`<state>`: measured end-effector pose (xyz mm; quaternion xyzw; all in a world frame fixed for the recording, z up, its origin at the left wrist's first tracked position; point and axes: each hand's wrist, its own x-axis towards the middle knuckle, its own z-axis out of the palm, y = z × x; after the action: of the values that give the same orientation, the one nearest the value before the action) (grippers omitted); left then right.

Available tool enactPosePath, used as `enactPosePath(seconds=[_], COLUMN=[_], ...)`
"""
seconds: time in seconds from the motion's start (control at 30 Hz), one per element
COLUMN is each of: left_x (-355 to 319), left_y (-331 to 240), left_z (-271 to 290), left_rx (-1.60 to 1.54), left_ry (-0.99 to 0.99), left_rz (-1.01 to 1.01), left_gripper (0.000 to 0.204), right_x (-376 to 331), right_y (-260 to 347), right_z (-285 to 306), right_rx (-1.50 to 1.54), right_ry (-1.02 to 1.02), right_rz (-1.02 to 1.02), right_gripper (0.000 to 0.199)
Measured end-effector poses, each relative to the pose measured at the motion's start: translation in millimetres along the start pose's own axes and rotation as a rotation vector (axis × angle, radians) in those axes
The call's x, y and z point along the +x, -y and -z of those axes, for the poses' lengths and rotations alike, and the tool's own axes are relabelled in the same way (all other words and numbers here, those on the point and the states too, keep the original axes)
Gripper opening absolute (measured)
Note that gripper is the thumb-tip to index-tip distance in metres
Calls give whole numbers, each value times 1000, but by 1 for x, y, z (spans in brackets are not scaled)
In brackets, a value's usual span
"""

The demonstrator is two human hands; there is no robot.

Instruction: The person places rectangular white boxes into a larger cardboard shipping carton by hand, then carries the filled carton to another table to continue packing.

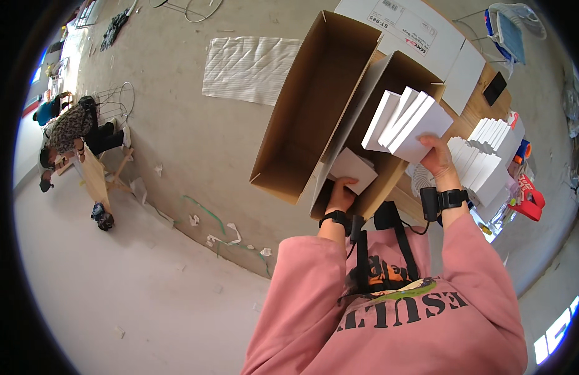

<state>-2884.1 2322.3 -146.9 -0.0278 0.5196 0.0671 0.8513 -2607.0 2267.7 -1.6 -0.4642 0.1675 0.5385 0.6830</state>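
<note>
An open brown carton stands in front of me with its top open. Inside it, low at the near end, my left hand grips a flat white box, its fingers partly hidden. My right hand is closed round the near end of a fanned stack of several flat white boxes, tilted over the carton's right wall. To the right of that hand, more flat white boxes stand in rows on the wooden table.
A second open carton adjoins on the left. White cardboard lies beyond, with a dark phone beside it. A red strap is at the right. Foam sheet lies on the floor; people work far left.
</note>
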Motion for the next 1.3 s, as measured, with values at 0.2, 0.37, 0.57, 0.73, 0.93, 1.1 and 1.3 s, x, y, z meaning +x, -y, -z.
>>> enactPosePath(seconds=[0.2,0.37,0.57,0.73,0.93,1.1,1.3], left_x=[41,48,18,-22,13,47,54], left_y=[9,14,-12,-30,-41,-38,-34], left_z=[26,53,20,-92,-124,-106,-93], left_rx=[101,985,1320,1763,2057,1971,1848], left_ry=[3,85,148,-438,-148,-49,60], left_rz=[-38,-737,-793,-5,-737,-712,-710], left_gripper=[31,39,45,37,34,39,43], right_x=[10,12,17,13,10,8,4], right_y=[-4,-9,-10,-2,-9,-12,-8], right_z=[4,0,4,7,-9,1,-4], right_rx=[8,39,49,52,183,200,200], right_ry=[65,77,175,173,228,190,188], right_rz=[-9,-19,4,29,72,82,28], right_gripper=[29,25,26,28,40,46,51])
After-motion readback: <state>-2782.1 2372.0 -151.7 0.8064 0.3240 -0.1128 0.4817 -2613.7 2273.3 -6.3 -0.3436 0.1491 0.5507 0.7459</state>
